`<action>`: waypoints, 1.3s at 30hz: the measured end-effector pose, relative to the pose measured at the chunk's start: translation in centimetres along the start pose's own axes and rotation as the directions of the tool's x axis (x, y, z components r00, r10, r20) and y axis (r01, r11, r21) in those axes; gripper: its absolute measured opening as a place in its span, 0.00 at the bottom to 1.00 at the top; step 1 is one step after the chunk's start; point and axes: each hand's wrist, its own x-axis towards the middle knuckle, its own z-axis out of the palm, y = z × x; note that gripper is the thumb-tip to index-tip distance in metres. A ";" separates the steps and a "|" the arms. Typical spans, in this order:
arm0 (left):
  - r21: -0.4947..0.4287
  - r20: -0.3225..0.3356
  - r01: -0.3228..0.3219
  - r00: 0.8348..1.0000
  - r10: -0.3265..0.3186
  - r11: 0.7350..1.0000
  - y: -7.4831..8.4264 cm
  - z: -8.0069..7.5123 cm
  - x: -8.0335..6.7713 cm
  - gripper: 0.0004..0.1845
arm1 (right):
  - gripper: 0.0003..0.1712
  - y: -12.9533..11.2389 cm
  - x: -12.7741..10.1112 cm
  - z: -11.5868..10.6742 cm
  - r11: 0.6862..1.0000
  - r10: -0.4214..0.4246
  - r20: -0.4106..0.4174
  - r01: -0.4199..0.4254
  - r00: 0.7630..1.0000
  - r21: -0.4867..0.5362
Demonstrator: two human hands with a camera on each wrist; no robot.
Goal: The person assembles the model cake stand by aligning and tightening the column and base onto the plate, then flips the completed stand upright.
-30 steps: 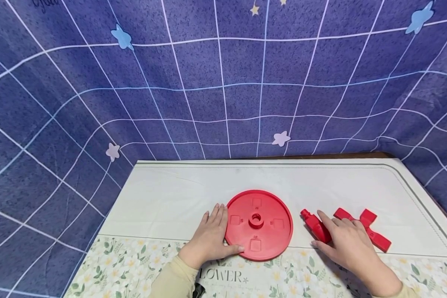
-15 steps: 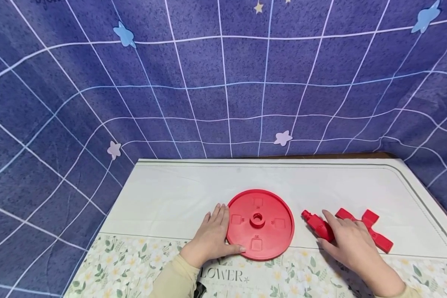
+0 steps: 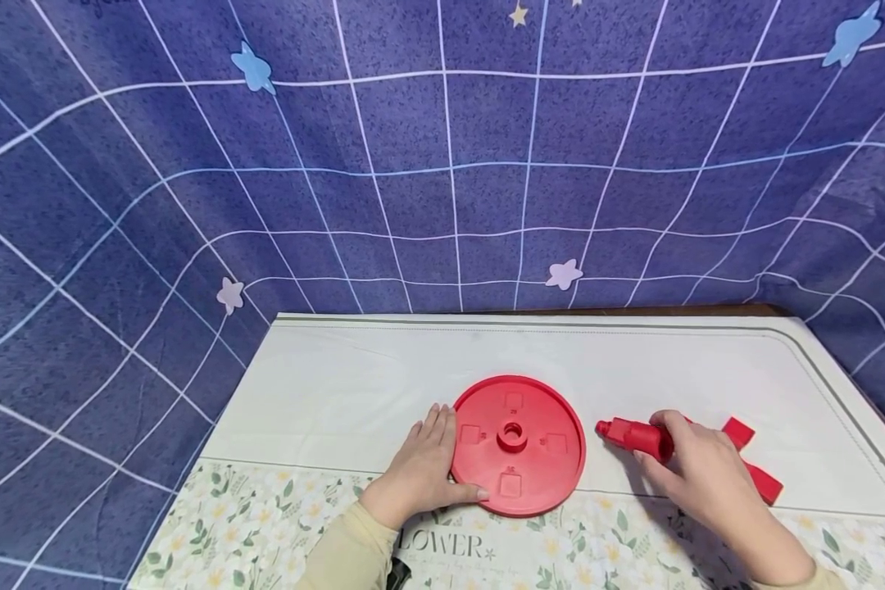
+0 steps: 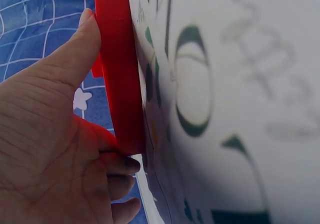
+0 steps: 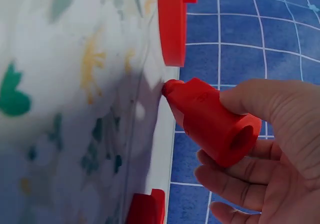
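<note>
1. Peg (image 3: 629, 437): between the disc (image 3: 518, 469) and the cross (image 3: 765, 483), tilted, wide end raised off the cloth (image 3: 354, 393), narrow tip towards the disc. Cannot tell whether the tip touches the cloth.
2. Right hand (image 3: 710, 469): thumb and fingers clamped on the peg's wide, hollow end. Risk: held at one end only, on a smooth-looking wall; it could swivel or slip if the pinch loosens.
3. Disc: flat on the cloth, near the tip. Risk: a low sideways move could knock the tip against its rim.
4. Left hand (image 3: 422, 471): fingers straight and together at the disc's edge, thumb apart, over the near rim. Risk: one-sided pressure could slide or turn the disc.
5. Cross: partly hidden by the right hand. Risk: a low wrist could nudge it.
</note>
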 end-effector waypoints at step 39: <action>0.069 0.029 0.019 0.999 -0.021 0.997 0.5 -0.4 0.0 0.64 | 0.29 -7.6 5.2 1.6 0.890 -0.303 -0.058 0.304 0.951 0.340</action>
